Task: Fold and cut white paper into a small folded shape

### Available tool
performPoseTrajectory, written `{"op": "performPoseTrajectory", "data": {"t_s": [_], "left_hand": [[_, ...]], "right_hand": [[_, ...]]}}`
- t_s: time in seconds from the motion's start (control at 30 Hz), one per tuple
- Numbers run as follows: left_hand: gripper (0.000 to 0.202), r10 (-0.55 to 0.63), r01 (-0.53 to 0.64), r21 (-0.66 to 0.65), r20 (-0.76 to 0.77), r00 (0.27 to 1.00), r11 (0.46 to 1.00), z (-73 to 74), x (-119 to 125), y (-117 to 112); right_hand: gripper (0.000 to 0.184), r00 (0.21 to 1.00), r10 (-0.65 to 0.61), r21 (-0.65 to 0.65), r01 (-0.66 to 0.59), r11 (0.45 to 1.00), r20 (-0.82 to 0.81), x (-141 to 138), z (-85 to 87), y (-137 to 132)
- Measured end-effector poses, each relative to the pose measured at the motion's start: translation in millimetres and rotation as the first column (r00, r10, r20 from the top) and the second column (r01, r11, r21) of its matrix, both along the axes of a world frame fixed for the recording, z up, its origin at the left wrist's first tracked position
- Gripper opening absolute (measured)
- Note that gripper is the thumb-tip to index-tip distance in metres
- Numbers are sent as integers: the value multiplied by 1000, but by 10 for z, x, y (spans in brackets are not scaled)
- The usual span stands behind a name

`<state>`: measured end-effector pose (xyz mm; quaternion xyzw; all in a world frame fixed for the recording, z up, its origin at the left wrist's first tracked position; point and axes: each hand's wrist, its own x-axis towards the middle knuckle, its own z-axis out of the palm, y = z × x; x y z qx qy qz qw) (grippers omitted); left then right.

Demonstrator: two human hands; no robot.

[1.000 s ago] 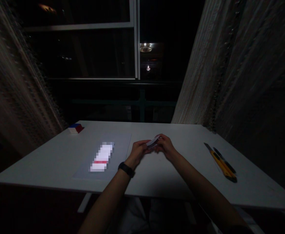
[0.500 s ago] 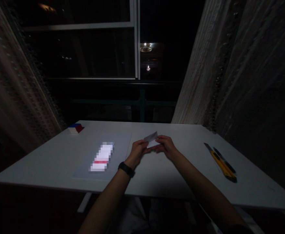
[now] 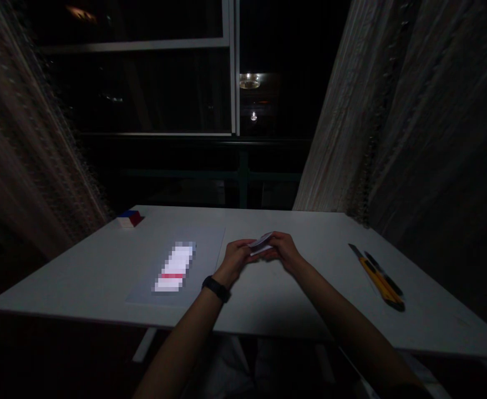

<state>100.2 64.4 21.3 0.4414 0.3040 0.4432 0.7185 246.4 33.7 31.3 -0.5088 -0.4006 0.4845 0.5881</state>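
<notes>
A small folded piece of white paper point(image 3: 260, 244) is held just above the middle of the white table point(image 3: 310, 299). My left hand point(image 3: 237, 256), with a black band on its wrist, grips the paper's left end, its thumb on top. On the opposite end, my right hand point(image 3: 284, 248) has its fingers closed around the paper. The upper flap of the paper leans down toward the lower layer, leaving a narrow gap. Parts of the paper are hidden behind my fingers.
Left of my hands, a phone with a lit, blurred screen point(image 3: 174, 269) lies on a white sheet point(image 3: 210, 249). A red, blue and white block point(image 3: 129, 219) sits at the far left. A yellow utility knife point(image 3: 379, 280) and a dark pen point(image 3: 382, 272) lie at the right.
The paper's raised upper flap has been lowered, so the paper looks flatter and narrower. My fingers have shifted slightly around it; the things on the table stay put.
</notes>
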Motion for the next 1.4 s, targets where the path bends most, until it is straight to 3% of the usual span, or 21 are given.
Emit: {"op": "performPoseTrajectory", "data": {"t_s": [0.13, 0.37, 0.67, 1.0, 1.2, 1.4], "left_hand": [[25, -8, 8, -1, 4, 1000, 1000, 1, -8, 2], [22, -19, 20, -12, 69, 997, 1000, -12, -3, 26], [17, -70, 72, -17, 102, 992, 997, -17, 1, 23], [26, 13, -11, -55, 28, 1000, 998, -59, -4, 68], [17, 165, -160, 67, -88, 982, 985, -43, 25, 75], [19, 414, -318, 366, -221, 883, 874, -100, -7, 150]], "right_hand": [[17, 1000, 1, 0, -1, 1000, -2, -12, 37, -25], [22, 989, 142, 17, -141, 990, -33, 25, 60, -54], [19, 997, 77, -6, -77, 997, -16, 16, 42, -27], [28, 998, -43, 12, 43, 999, -35, 23, -14, 26], [26, 987, -151, 16, 152, 988, -48, -47, -102, 71], [26, 991, -109, -13, 109, 994, -76, -163, -154, 64]]}}
